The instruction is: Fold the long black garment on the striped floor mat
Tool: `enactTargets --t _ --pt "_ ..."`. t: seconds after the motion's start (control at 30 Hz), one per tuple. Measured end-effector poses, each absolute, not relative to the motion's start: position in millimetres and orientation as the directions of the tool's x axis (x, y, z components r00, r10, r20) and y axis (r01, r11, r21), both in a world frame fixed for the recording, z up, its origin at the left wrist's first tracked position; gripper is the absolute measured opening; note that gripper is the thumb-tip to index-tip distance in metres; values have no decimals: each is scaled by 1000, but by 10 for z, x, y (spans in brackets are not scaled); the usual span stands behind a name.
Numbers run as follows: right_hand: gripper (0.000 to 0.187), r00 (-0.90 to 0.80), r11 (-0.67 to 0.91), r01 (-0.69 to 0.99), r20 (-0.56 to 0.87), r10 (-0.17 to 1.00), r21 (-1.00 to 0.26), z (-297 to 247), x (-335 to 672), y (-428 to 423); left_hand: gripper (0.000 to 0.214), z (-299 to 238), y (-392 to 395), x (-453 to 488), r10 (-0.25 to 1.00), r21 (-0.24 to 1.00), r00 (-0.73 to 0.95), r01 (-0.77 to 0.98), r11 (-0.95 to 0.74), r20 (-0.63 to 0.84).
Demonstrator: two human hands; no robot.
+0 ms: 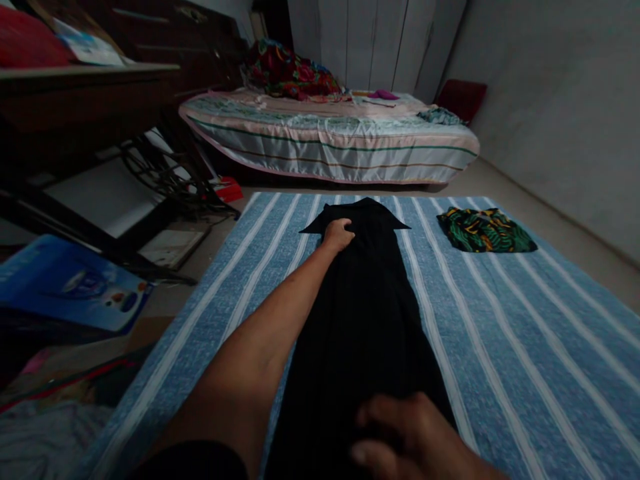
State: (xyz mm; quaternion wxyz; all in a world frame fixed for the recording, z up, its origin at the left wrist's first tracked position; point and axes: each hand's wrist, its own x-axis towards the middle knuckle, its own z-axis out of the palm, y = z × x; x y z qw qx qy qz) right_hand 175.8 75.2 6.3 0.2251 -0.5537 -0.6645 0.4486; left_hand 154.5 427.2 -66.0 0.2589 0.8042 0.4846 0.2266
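A long black garment (367,313) lies stretched out on a blue and white striped cloth (230,267). Its far end flares into a pointed corner on each side; I cannot tell whether it is a dress. My left hand (340,233) reaches out to that far end, its fingers closed on the black fabric near the left corner. Close to me, my right hand (415,433) is over the garment's near part, blurred, with bent fingers and the thumb apart. Nothing shows between them.
A folded green and yellow patterned cloth (485,230) lies to the right on the striped surface. Beyond stands a bed (325,143) with a floral blanket (295,73). On the left are a dark table (85,87) and a blue box (75,283); a wall (560,107) runs along the right.
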Motion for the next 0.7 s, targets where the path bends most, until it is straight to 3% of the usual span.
enactTargets --t 0.07,0.17,0.37,0.5,0.7 --pt "26 -109 -96 606 -202 973 -790 -24 1964 865 46 -653 4262 1563 902 636 417 666 -389 115" --pt "27 80 -127 672 -99 992 -730 -88 2186 1091 43 -629 4232 1586 907 622 402 681 -385 122" --pt "19 65 67 636 141 988 -769 -166 2241 1559 40 -585 4162 1626 912 568 382 722 -395 149" --pt "19 115 -2 685 106 988 -729 -396 2291 1750 39 -555 4165 1654 911 531 385 746 -402 149" --pt "17 268 -125 499 15 963 -858 -578 2421 1831 36 -546 4173 1732 903 469 402 775 -423 150"
